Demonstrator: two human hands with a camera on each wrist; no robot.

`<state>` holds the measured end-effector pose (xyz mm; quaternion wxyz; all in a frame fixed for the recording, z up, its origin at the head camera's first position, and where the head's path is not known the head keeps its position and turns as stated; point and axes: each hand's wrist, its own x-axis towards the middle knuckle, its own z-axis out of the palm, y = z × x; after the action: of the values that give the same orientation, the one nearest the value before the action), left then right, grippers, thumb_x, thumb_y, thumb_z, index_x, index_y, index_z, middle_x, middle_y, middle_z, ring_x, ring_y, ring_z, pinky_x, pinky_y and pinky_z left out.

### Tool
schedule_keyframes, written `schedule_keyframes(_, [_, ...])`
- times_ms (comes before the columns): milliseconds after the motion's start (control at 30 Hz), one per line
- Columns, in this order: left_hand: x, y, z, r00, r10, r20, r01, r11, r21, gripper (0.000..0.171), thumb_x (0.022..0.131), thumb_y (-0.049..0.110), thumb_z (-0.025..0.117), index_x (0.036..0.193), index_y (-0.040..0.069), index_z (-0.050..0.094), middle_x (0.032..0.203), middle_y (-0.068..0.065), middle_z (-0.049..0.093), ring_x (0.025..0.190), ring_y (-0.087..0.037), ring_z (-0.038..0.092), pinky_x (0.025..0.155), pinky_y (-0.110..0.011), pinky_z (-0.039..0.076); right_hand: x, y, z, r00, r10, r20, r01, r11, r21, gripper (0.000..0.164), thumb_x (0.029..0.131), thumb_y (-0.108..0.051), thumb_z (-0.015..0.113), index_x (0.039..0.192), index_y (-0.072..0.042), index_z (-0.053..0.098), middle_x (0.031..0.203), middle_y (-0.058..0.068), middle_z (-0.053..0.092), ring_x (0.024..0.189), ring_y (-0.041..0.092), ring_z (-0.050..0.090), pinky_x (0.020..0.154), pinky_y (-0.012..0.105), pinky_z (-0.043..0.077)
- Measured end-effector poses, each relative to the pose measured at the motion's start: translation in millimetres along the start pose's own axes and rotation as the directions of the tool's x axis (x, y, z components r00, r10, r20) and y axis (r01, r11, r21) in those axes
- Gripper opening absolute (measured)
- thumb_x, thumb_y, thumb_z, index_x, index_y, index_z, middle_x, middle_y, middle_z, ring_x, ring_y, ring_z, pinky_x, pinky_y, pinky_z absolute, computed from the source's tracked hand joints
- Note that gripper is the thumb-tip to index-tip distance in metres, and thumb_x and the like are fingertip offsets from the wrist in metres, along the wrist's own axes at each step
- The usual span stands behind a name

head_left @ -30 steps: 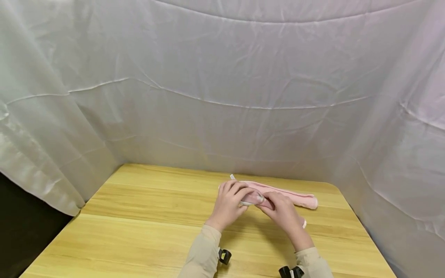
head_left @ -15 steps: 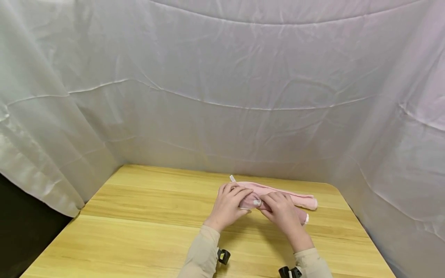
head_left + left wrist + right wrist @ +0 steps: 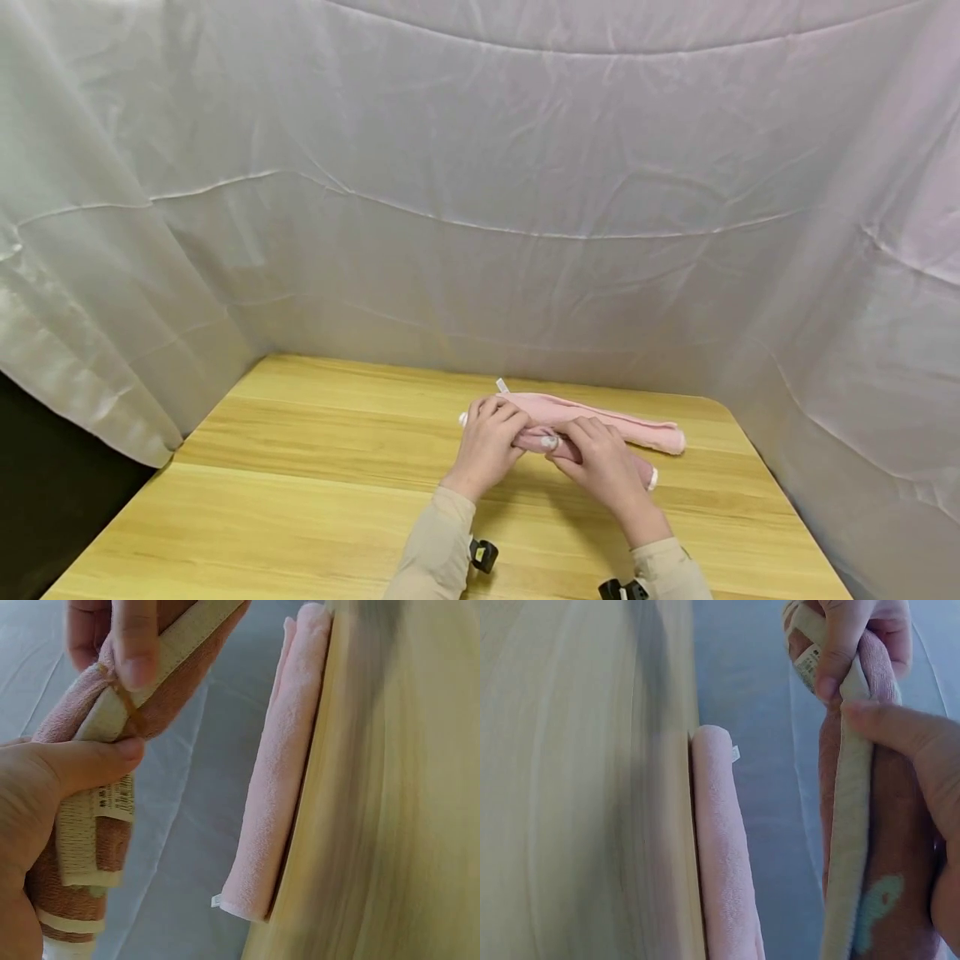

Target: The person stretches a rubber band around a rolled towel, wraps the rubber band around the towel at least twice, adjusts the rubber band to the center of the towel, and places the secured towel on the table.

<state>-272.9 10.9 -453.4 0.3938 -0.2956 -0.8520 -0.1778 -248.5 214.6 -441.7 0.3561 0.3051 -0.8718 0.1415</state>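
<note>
A dusty-pink rolled towel [image 3: 633,467] with white edging is held in both hands just above the table. My left hand [image 3: 487,437] grips its left part, thumb pressed on the cream border [image 3: 101,724] close to a printed label [image 3: 114,796]. With curled fingers and thumb, my right hand [image 3: 603,458] holds the roll a little further right. A thin brownish strip [image 3: 131,709] crosses the cloth between the two thumbs; its kind is unclear. Behind the hands lies a second, light-pink rolled towel [image 3: 645,429] on the table, a small white tag at its left end.
The wooden table [image 3: 300,483] has its far edge against grey-white curtains [image 3: 525,275], which also hang at both sides. A dark gap [image 3: 60,483] shows beyond the table's left edge. Black camera mounts sit on both wrists.
The held towel has turned in the hands, and its middle looks narrower. Its white left end now shows beside the left hand. The light-pink towel stays where it was.
</note>
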Motion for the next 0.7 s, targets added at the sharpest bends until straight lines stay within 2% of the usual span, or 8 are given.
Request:
schedule_keyframes(100, [-1.1,-1.7,2.5,0.998,0.006,-0.063,-0.006,1.000,-0.002,0.027,0.068,0.027,0.085,0.086,0.025,0.066,0.091,0.011,0.068,0.100,-0.015,0.058,0.098,-0.042,0.042,0.3,-0.4,0.4,1.000,0.020,0.001,-0.020,0.995,0.097,0.039,0.073,-0.024,0.084,0.106,-0.012,0.068,0.098,-0.001,0.068,0.088,0.015,0.062,0.075,0.036,0.048])
schedule_keyframes(233, [-1.5,-4.4,4.9,0.990,0.021,-0.139,-0.020,1.000,0.010,0.028,0.065,0.024,0.086,0.085,0.024,0.066,0.089,0.011,0.066,0.100,-0.017,0.059,0.097,-0.041,0.042,2.3,0.2,2.6,0.999,0.027,-0.042,-0.019,0.983,0.182,0.027,0.084,-0.007,0.072,0.110,-0.007,0.067,0.097,0.002,0.068,0.088,0.014,0.061,0.077,0.032,0.049])
schedule_keyframes(300, [-1.2,-5.4,5.7,0.985,0.031,-0.172,-0.029,1.000,0.012,0.027,0.066,0.021,0.085,0.085,0.023,0.066,0.089,0.011,0.065,0.100,-0.017,0.059,0.096,-0.041,0.042,3.2,0.4,4.0,0.997,0.029,-0.075,-0.014,0.980,0.200,0.030,0.085,0.002,0.066,0.114,-0.004,0.065,0.093,0.004,0.066,0.084,0.013,0.059,0.076,0.030,0.048])
schedule_keyframes(400, [-0.5,-6.5,6.6,0.970,0.049,-0.238,-0.051,0.999,-0.002,0.022,0.068,0.019,0.083,0.084,0.021,0.067,0.088,0.009,0.065,0.097,-0.018,0.059,0.094,-0.041,0.043,4.0,0.0,5.4,0.995,0.034,-0.097,-0.012,0.976,0.219,0.039,0.084,0.008,0.063,0.122,-0.002,0.062,0.088,0.003,0.062,0.078,0.009,0.053,0.071,0.025,0.045])
schedule_keyframes(533, [0.6,-7.2,6.5,0.944,0.067,-0.322,-0.078,0.997,-0.020,0.019,0.071,0.026,0.081,0.082,0.018,0.067,0.086,0.007,0.066,0.092,-0.018,0.059,0.091,-0.040,0.043,3.5,-1.3,6.2,0.998,0.034,-0.060,-0.016,0.959,0.284,0.044,0.084,0.010,0.060,0.125,-0.004,0.063,0.091,0.002,0.060,0.077,0.005,0.047,0.067,0.022,0.043])
schedule_keyframes(700, [1.2,-6.9,6.9,0.927,0.091,-0.365,-0.109,0.994,-0.027,0.022,0.072,0.035,0.077,0.082,0.018,0.068,0.086,0.006,0.066,0.091,-0.018,0.059,0.089,-0.040,0.043,1.7,-3.1,4.1,0.996,0.087,0.005,-0.083,0.933,0.350,0.037,0.086,0.007,0.060,0.116,-0.012,0.069,0.096,-0.002,0.060,0.081,0.003,0.050,0.067,0.022,0.045])
